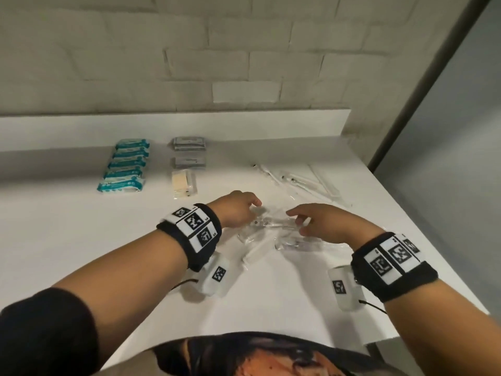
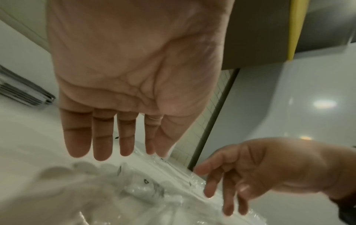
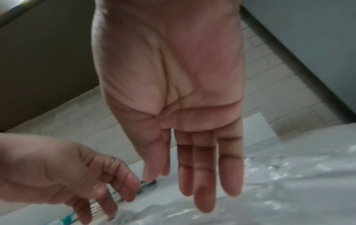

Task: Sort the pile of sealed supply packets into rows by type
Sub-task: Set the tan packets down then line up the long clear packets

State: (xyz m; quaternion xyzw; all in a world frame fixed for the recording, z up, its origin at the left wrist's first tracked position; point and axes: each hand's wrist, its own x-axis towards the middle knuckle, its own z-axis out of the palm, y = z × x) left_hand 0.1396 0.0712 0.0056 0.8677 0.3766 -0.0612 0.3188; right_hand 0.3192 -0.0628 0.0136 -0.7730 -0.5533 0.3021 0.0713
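A loose pile of clear plastic packets (image 1: 271, 236) lies in the middle of the white table (image 1: 81, 240). Both hands are over it. My left hand (image 1: 242, 210) reaches in from the left with straight fingers (image 2: 102, 137) and holds nothing. From the right comes my right hand (image 1: 306, 219), also empty, its fingers (image 3: 204, 175) spread and pointing down at the crinkled plastic (image 3: 289, 190). Whether either hand touches the pile I cannot tell. The left wrist view shows the right hand (image 2: 260, 175) above the clear packets (image 2: 150, 190).
At the back left, teal packets (image 1: 123, 166) lie in a column. Beside them are grey foil packets (image 1: 189, 153) with a beige packet (image 1: 183, 184) below. Long clear packets with white sticks (image 1: 298, 180) lie at the back right. The table's right edge (image 1: 433, 240) is close.
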